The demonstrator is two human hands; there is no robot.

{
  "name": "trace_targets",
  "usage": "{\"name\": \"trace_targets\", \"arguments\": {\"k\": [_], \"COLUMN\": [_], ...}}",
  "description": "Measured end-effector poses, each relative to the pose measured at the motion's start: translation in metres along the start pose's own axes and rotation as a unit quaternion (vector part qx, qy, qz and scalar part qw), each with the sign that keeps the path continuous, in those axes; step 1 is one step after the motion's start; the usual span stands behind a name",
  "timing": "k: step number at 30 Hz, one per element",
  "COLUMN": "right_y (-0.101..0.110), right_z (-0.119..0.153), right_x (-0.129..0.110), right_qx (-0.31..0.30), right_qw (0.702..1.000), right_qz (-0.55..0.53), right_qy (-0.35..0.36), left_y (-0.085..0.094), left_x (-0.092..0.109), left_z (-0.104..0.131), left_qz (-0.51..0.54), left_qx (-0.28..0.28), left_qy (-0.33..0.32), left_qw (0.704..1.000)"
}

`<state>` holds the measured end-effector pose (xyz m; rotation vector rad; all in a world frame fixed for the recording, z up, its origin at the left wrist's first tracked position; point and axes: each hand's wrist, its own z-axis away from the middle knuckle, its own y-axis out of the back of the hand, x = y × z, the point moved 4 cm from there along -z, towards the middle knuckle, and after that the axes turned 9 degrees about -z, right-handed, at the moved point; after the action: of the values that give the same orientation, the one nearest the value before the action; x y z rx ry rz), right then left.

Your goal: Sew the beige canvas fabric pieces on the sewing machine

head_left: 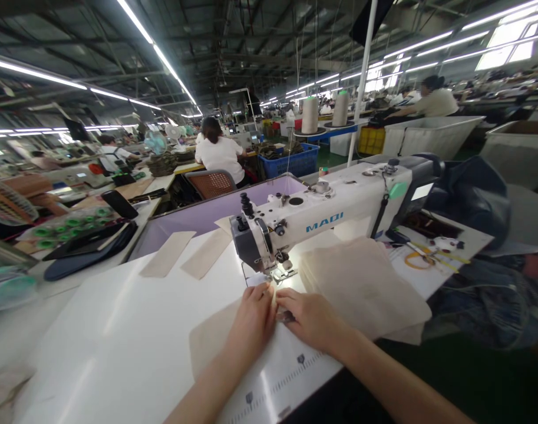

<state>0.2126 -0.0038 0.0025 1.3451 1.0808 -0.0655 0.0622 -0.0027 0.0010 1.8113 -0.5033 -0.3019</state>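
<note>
Fabric piece (pixel 208 338), beige, plain, corner rounded, lies on table (pixel 131 330) in front of sewing machine (pixel 324 206), partly under L hand (pixel 256 311). L hand: fingers bent, grip unclear. R hand (pixel 313 321): fingers curled at dark item (pixel 286 317), ID unclear. Best handling: cloth flat, edge straight, fingertips clear of machine's needle area.

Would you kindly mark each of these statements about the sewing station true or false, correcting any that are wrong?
1. The left hand and the right hand are both close to the presser foot. True.
2. The lettering on the sewing machine is red. False: the lettering is blue.
3. Two thread cones stand upright beyond the sewing machine. True.
4. The blue basket is empty. False: the blue basket holds dark items.
</note>
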Motion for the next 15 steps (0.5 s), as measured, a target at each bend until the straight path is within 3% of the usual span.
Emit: {"name": "trace_targets", "arguments": {"k": [6, 10, 15], "right_y": [0.000, 0.003, 0.005], "right_z": [0.000, -0.001, -0.001], "right_x": [0.007, 0.008, 0.007], "right_qx": [-0.017, -0.014, -0.007], "right_qw": [1.000, 1.000, 1.000], "right_qz": [0.006, -0.004, -0.010], "right_qy": [0.024, 0.023, 0.018], "left_y": [0.009, 0.010, -0.002], "left_x": [-0.007, -0.007, -0.008], "left_z": [0.000, 0.004, 0.007], "left_qz": [-0.002, -0.016, -0.025], "left_qx": [-0.046, -0.032, -0.013], "left_qy": [-0.037, -0.050, -0.027], "left_qw": [0.998, 0.998, 0.999]}}
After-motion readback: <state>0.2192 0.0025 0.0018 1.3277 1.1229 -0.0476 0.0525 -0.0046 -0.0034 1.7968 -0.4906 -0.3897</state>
